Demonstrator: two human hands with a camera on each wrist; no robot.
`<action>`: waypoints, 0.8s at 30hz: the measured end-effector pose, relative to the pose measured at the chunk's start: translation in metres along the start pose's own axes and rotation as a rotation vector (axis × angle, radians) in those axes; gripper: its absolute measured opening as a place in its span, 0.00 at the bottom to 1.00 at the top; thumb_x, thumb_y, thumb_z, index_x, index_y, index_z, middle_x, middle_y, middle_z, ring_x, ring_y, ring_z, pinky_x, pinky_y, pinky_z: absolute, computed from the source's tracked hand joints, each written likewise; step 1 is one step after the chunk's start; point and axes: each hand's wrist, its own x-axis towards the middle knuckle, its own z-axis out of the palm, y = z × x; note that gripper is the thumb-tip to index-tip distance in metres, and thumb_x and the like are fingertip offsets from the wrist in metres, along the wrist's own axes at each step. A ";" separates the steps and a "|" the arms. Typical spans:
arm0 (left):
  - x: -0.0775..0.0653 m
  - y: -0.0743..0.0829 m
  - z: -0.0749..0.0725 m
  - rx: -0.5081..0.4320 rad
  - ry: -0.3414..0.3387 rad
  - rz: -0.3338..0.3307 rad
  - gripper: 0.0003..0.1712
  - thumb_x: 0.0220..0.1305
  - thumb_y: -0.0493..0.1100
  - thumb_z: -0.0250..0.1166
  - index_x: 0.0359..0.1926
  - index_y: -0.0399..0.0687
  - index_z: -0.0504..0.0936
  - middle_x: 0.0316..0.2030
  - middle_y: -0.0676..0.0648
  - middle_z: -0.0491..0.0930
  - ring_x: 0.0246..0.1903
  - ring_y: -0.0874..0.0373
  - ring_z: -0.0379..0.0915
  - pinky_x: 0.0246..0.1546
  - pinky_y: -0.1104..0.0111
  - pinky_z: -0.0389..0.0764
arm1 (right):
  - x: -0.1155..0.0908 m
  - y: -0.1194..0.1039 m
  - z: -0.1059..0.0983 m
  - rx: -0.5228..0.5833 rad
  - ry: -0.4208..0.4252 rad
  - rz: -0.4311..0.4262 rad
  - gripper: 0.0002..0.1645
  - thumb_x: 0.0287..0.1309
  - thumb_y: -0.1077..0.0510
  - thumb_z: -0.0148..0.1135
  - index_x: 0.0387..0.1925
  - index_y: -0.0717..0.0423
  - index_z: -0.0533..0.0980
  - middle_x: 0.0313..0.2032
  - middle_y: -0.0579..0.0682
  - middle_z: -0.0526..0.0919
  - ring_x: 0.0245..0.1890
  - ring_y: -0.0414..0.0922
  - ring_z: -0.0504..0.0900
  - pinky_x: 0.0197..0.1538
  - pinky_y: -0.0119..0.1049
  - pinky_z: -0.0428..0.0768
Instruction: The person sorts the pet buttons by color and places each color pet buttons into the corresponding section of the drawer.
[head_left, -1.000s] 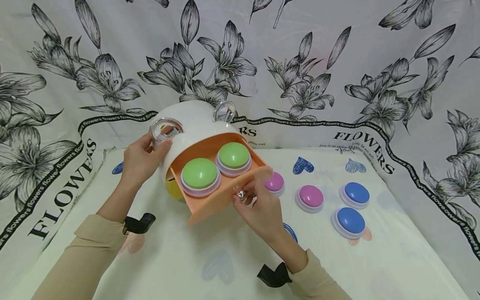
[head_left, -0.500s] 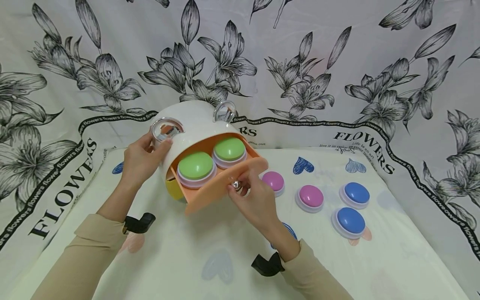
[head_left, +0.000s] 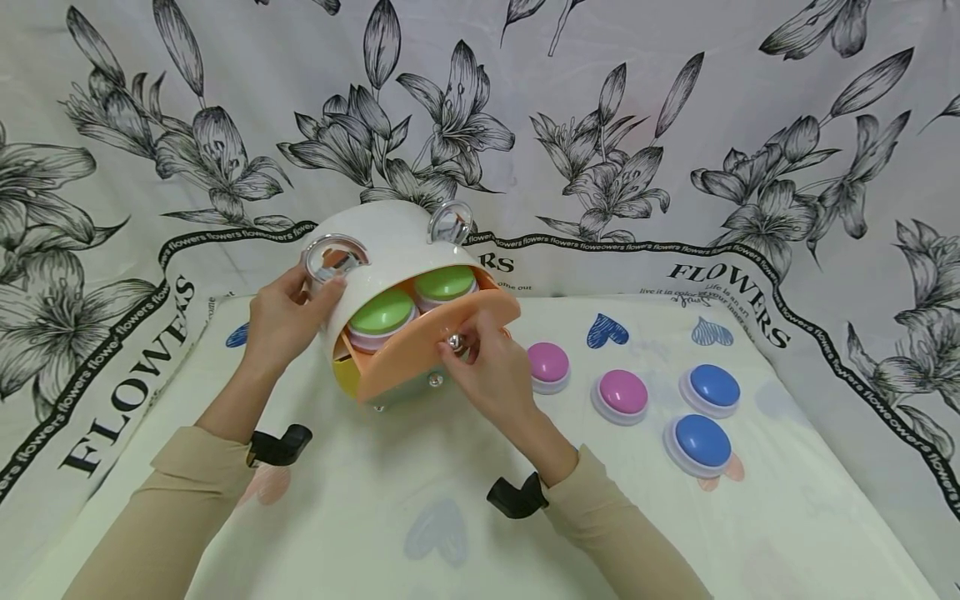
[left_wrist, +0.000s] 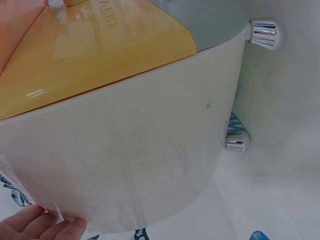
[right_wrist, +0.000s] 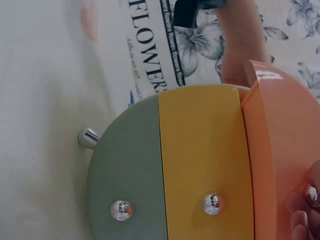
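Observation:
A rounded white drawer box (head_left: 382,229) with ring-shaped clear ears (head_left: 327,250) stands left of centre. At its left ear my left hand (head_left: 285,321) grips the box, thumb in front; its fingertips (left_wrist: 37,225) show behind the side wall in the left wrist view. My right hand (head_left: 491,367) pinches the silver knob (head_left: 454,342) of the orange top drawer (head_left: 405,358), which is partly pulled out. Two green dome push buttons (head_left: 382,312) with white rims lie inside, half hidden by the drawer front. Below it, the yellow drawer (right_wrist: 205,145) and grey-green drawer (right_wrist: 127,165) are closed.
To the right, two pink push buttons (head_left: 622,392) and two blue push buttons (head_left: 702,441) lie on the white, heart-printed tablecloth (head_left: 600,517). Chrome feet (left_wrist: 264,34) support the box. A flower-printed cloth (head_left: 570,150) hangs behind.
My right hand has moved up and left, pushing the orange drawer further into the box. The green buttons have gone deeper inside with it. My left hand keeps its place on the ear.

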 end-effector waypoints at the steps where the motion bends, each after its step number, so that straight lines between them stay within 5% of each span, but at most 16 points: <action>1: 0.000 0.000 0.000 0.003 0.002 0.002 0.40 0.56 0.69 0.54 0.59 0.46 0.71 0.58 0.42 0.71 0.56 0.46 0.67 0.45 0.54 0.78 | 0.002 0.000 0.002 0.001 0.001 0.004 0.18 0.46 0.56 0.69 0.31 0.55 0.67 0.19 0.47 0.76 0.18 0.37 0.71 0.20 0.25 0.68; 24: -0.001 0.001 -0.001 -0.007 -0.019 -0.027 0.42 0.56 0.69 0.54 0.61 0.45 0.69 0.60 0.41 0.69 0.59 0.43 0.63 0.50 0.52 0.75 | 0.033 -0.002 0.031 -0.128 -0.099 0.036 0.18 0.53 0.50 0.64 0.34 0.54 0.64 0.21 0.44 0.78 0.13 0.38 0.71 0.14 0.24 0.60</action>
